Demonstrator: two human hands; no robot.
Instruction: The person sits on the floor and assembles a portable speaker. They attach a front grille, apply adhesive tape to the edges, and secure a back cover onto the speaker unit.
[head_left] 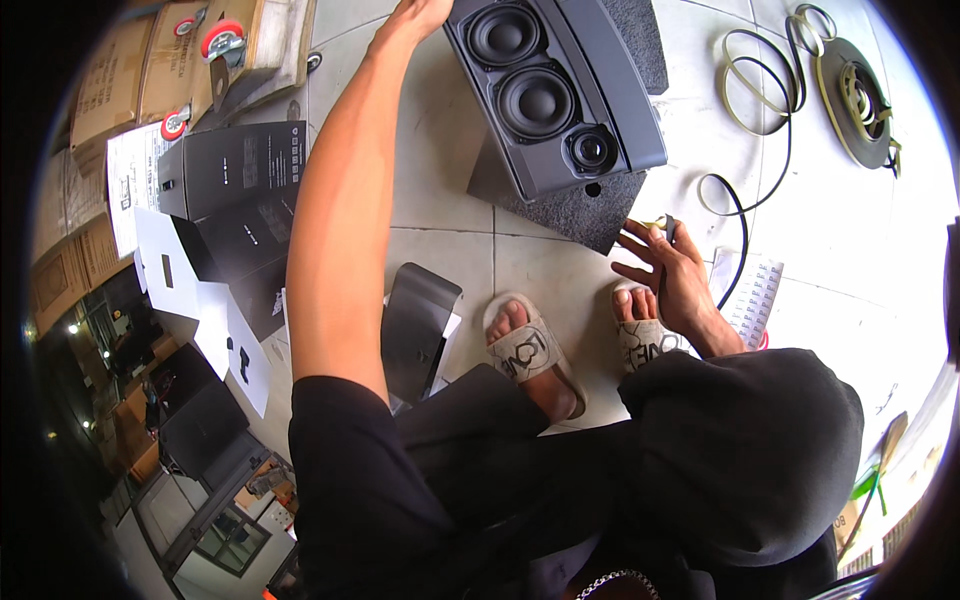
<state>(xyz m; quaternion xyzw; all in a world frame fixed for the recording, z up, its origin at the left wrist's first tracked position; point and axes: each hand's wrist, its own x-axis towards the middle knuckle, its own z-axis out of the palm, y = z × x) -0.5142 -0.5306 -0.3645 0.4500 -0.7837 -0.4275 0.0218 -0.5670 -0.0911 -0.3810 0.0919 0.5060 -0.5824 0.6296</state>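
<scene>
A dark grey speaker (570, 100) with two large round cones and a smaller one lies at the top centre, its drivers exposed. Under it is a rough, speckled grey panel (600, 215) with a small hole. My left hand (425, 12) reaches the speaker's far left corner; its fingers are cut off by the picture's edge. Close to the panel's near right corner, my right hand (685, 285) pinches a short pale-yellow and grey tape piece (660, 225) between thumb and finger. Its other fingers are spread.
A tape roll (855, 105) with a long, looping black strip (748, 240) lies on the right. By my feet are a dark curved cover (420, 320) and a printed label sheet (750, 290). Black boxes (235, 180) and a wooden trolley (265, 60) with red wheels stand left.
</scene>
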